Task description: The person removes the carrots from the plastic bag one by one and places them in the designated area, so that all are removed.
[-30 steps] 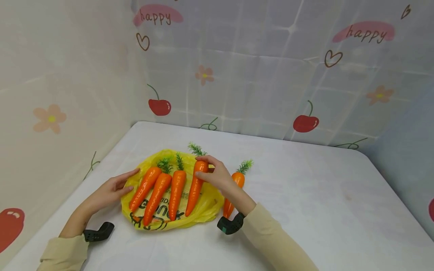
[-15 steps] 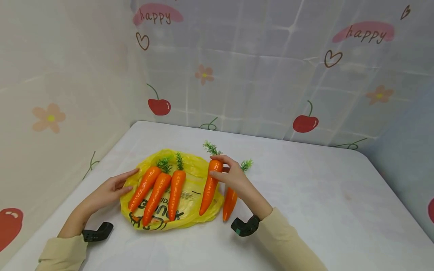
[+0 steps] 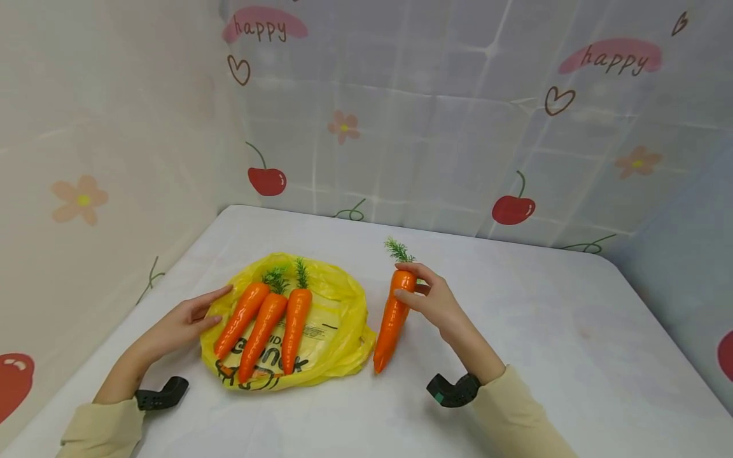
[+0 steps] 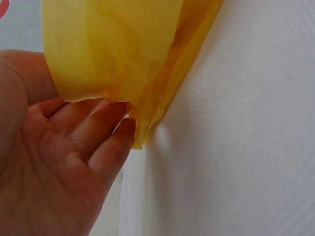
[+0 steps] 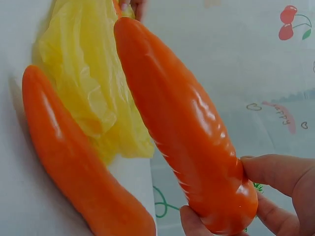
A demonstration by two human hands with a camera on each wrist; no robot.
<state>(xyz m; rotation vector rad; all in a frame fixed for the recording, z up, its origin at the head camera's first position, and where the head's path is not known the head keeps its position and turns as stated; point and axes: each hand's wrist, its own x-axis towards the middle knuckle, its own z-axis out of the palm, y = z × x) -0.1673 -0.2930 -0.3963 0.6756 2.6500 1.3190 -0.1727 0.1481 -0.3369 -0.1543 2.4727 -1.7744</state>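
Note:
My right hand (image 3: 441, 302) grips an artificial carrot (image 3: 397, 299) near its leafy end, thumb on one side and fingers on the other. In the right wrist view this held carrot (image 5: 182, 113) points up and away, with a second carrot (image 5: 74, 157) lying on the table beside it. The head view mostly hides that second one behind the held carrot. At the left edge of a yellow plastic bag (image 3: 326, 356), my left hand (image 3: 180, 324) rests with thumb and fingers spread. Its fingertips are partly covered by the bag film (image 4: 113, 49). Three glossy carrots (image 3: 266, 331) lie on the bag.
A white-covered table (image 3: 515, 318) extends right of the bag. Printed curtains (image 3: 401, 127) stand behind it and along the left side. Each wrist wears a black device (image 3: 455, 391).
My right hand has carried the carrot rightward from over the bag to above the carrot lying beside it. My left hand stays at the bag's edge.

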